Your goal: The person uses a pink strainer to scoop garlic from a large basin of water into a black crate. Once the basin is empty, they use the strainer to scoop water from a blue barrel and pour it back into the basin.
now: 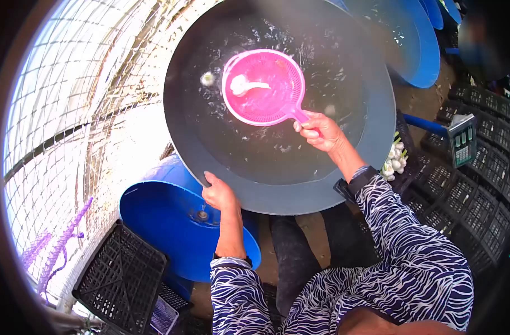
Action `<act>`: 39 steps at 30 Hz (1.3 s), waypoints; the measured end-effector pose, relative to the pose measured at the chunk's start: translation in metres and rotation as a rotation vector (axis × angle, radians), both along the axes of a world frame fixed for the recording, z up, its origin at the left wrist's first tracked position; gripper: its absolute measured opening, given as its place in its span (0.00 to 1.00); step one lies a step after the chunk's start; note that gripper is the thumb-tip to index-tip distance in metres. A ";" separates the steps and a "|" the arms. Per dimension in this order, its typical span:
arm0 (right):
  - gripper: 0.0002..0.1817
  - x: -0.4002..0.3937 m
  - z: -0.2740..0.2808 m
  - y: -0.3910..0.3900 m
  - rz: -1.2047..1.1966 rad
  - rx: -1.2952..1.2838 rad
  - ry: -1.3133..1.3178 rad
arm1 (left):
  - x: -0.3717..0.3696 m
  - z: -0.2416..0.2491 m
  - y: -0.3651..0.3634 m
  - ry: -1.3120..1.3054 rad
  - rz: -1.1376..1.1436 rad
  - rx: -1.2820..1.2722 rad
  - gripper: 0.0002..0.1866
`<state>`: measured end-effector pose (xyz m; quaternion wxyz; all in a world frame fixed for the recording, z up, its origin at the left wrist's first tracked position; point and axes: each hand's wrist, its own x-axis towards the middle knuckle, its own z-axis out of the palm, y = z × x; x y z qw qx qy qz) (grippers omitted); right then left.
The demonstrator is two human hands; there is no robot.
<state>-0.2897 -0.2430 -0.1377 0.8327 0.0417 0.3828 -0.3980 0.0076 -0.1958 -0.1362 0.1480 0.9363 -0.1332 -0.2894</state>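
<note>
Pink round plastic strainer (pixel 264 85) floats in the dark, water-filled basin (pixel 277 195); left hand (pixel 218 194) clamps the near rim, thumb over the edge; right hand (pixel 321 130) fingers curl tight around the handle; tilting may spill the white bulb (pixel 239 85); long axis runs upper-left bowl to lower-right handle.
</note>
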 end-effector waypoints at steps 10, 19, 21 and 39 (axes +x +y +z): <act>0.18 0.042 -0.016 -0.042 -0.093 -0.075 0.690 | -0.008 0.004 0.002 0.053 0.037 -0.077 0.26; 0.19 0.134 -0.086 -0.105 0.398 -0.300 1.799 | -0.005 -0.003 0.006 -0.013 0.022 -0.087 0.25; 0.21 0.119 -0.094 -0.106 0.503 -0.347 1.748 | -0.002 -0.002 0.007 0.053 0.038 -0.035 0.24; 0.18 -0.028 -0.004 -0.029 -0.203 -0.117 0.147 | 0.005 -0.010 0.010 -0.047 -0.011 -0.091 0.28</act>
